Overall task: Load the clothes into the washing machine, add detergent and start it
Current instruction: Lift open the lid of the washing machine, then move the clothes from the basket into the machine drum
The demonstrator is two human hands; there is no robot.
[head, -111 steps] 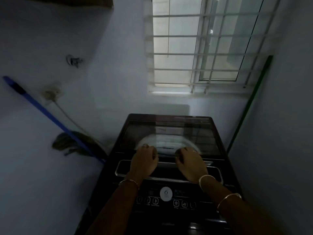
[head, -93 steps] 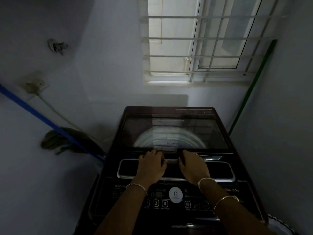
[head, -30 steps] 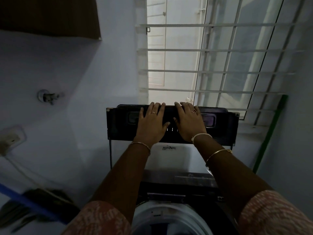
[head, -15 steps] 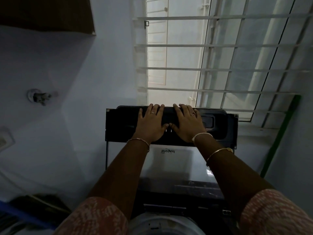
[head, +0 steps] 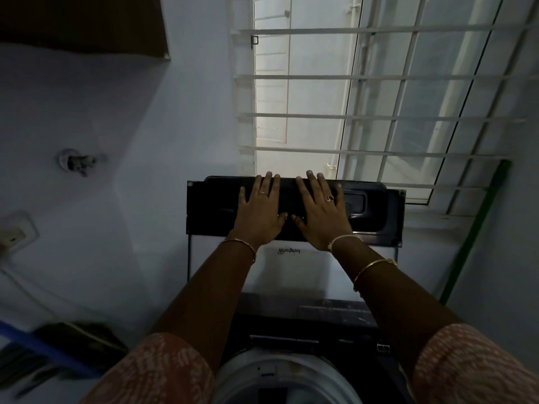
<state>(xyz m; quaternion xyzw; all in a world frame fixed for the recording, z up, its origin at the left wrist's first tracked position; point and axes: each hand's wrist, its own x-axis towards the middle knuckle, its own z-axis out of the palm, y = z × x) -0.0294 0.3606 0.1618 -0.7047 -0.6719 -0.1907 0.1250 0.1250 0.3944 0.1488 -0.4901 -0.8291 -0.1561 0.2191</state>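
Observation:
The top-loading washing machine stands below me with its lid [head: 373, 211] raised upright against the wall under the window. My left hand [head: 259, 212] and my right hand [head: 319, 212] lie flat side by side on the lid's dark upper band, fingers spread, fingertips over its top edge. The lid's glass pane carries a brand logo [head: 288, 251] upside down. The white rim of the drum opening [head: 291, 374] shows at the bottom between my arms. No clothes or detergent are in view.
A barred window [head: 379, 97] fills the wall behind the lid. A green pole [head: 475, 231] leans in the right corner. On the left wall sit a tap [head: 76, 161] and a socket [head: 14, 234]; a blue-handled broom [head: 49, 354] leans low left.
The lid was shut with both hands on its front handle; it has swung up to upright. Over the last second my hands stayed pressed on it and the view tilted slightly.

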